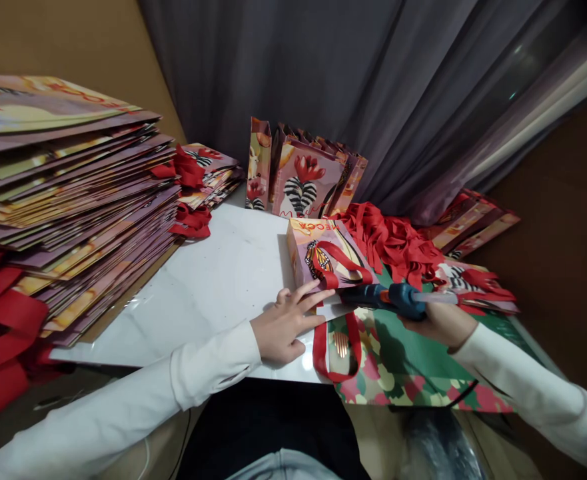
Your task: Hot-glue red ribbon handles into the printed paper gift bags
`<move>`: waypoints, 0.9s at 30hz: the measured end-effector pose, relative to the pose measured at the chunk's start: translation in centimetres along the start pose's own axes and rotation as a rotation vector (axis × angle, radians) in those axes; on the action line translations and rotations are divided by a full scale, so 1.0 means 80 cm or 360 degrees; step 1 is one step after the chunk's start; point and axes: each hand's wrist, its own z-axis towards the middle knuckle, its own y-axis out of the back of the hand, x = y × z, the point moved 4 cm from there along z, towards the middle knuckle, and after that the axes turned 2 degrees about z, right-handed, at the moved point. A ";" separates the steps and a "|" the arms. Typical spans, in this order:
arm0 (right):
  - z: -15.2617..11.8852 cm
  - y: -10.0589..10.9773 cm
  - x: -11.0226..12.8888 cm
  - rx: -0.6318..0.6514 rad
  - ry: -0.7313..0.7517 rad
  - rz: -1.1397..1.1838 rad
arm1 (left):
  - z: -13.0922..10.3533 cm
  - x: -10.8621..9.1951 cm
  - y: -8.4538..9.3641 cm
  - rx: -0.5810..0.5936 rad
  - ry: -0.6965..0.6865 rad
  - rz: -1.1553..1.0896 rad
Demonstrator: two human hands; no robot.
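Note:
A small printed paper bag (pixel 323 250) with red ribbon handles lies on the white table (pixel 213 267). My left hand (pixel 288 323) has its fingers spread at the bag's near edge, beside a white flap. In my right hand (pixel 426 320) is a dark blue glue gun (pixel 403 299) with a pale glue stick out of its rear; its nozzle points left at the bag's near end. A red ribbon loop (pixel 356 353) hangs toward the table's front edge.
Tall stacks of printed bags (pixel 78 193) fill the left side. Upright bags (pixel 306 177) stand at the back before a grey curtain (pixel 273 60). A heap of red ribbons (pixel 393 243) lies behind the glue gun. A green patterned sheet (pixel 413 360) covers the right front.

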 end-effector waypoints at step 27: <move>0.009 0.037 0.027 0.0317 -0.0192 -0.0492 | 0.001 -0.005 0.005 0.0037 0.0041 0.0042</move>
